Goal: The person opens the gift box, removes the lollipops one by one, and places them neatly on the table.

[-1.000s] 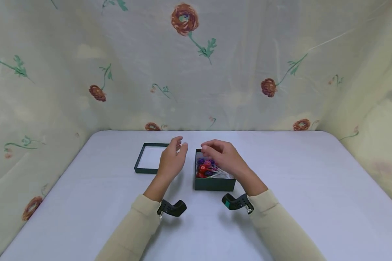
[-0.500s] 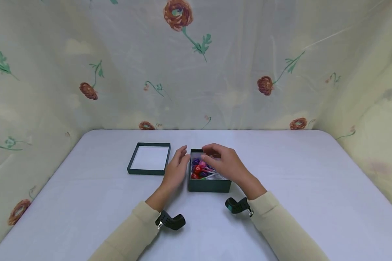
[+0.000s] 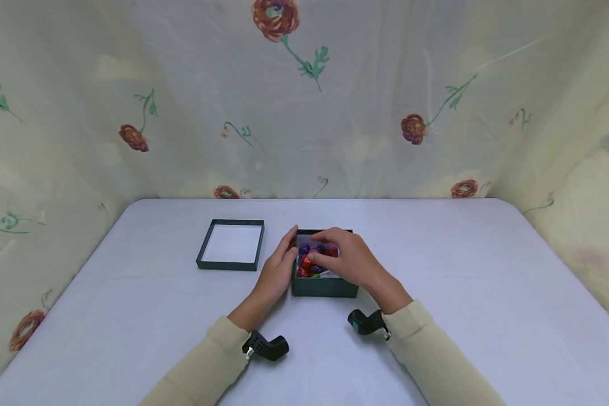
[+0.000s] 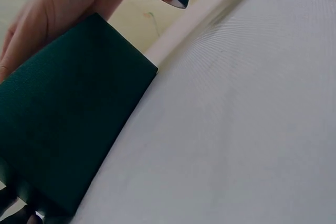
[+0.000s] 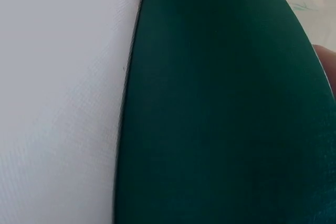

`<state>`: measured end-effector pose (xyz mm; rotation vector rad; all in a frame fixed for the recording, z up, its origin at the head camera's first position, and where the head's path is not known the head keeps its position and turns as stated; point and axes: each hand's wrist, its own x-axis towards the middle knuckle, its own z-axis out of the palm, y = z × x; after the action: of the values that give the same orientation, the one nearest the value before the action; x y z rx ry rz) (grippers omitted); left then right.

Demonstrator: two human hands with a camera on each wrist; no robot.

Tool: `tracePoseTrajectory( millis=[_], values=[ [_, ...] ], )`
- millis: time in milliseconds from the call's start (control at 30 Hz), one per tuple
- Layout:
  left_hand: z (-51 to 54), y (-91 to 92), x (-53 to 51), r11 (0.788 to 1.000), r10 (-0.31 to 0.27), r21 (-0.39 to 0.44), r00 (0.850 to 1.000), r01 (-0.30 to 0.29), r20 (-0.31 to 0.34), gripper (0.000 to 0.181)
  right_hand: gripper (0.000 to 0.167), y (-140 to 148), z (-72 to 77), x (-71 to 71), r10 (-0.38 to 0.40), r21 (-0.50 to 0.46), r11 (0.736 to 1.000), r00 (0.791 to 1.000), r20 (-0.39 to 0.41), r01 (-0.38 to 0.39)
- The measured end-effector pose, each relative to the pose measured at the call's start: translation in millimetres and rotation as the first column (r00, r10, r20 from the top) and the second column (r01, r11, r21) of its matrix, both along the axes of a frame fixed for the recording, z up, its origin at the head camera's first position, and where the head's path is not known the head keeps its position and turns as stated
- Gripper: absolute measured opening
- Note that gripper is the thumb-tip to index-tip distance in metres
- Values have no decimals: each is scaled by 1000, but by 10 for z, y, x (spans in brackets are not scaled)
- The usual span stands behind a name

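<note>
A dark green box [image 3: 325, 288] stands on the table in the head view, its front wall filling much of both wrist views. Inside lie several wrapped lollipops [image 3: 303, 272] in red and purple, with pale sticks. My left hand [image 3: 274, 273] rests along the box's left wall, fingers fairly straight and thumb by the rim. Over the box, my right hand [image 3: 354, 260] reaches in from the right with thumb and fingers apart above the candies. Whether its fingertips touch any lollipop, I cannot tell. The right hand covers the box's right part.
Left of the box, a shallow green-edged lid [image 3: 228, 265] lies with its white inside up. A white cloth covers the table [image 3: 132, 327]. Behind it hangs a flowered curtain [image 3: 355, 118]. A black wrist device [image 3: 269, 345] sits on each wrist.
My left hand has come down and right to the box's left wall. My right hand has lowered into the box opening, over the lollipops. The head view has shifted slightly.
</note>
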<state>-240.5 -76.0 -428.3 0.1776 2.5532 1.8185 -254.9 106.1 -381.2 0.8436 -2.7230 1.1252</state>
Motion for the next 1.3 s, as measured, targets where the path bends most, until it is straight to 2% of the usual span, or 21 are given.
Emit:
tracePoseTrajectory(
  millis=[167, 300, 467, 733, 1100, 1300],
  values=[
    [-9, -4, -8, 999, 4, -34, 999, -5, -36, 48, 38, -24, -18, -25, 26, 4, 1000, 999, -36, -26],
    [-11, 5, -2, 999, 3, -44, 998, -6, -57, 48, 37, -43, -19, -25, 9, 34, 999, 999, -40, -8],
    [-26, 6, 5, 999, 10, -53, 997, -14, -74, 49, 35, -75, -13, -7, -24, 111, 993, 999, -37, 28],
    [-26, 12, 1, 999, 6, -46, 996, -10, -94, 48, 33, -105, 6, 18, -36, 243, 969, 998, -43, 45],
    [-34, 13, -7, 999, 7, -45, 995, -12, -102, 48, 34, -128, 30, 24, -44, 315, 948, 998, -36, 53],
    [-18, 7, 2, 999, 15, -42, 996, -19, -90, 48, 28, -145, 31, 29, -44, 301, 952, 998, -50, 57]
  ],
)
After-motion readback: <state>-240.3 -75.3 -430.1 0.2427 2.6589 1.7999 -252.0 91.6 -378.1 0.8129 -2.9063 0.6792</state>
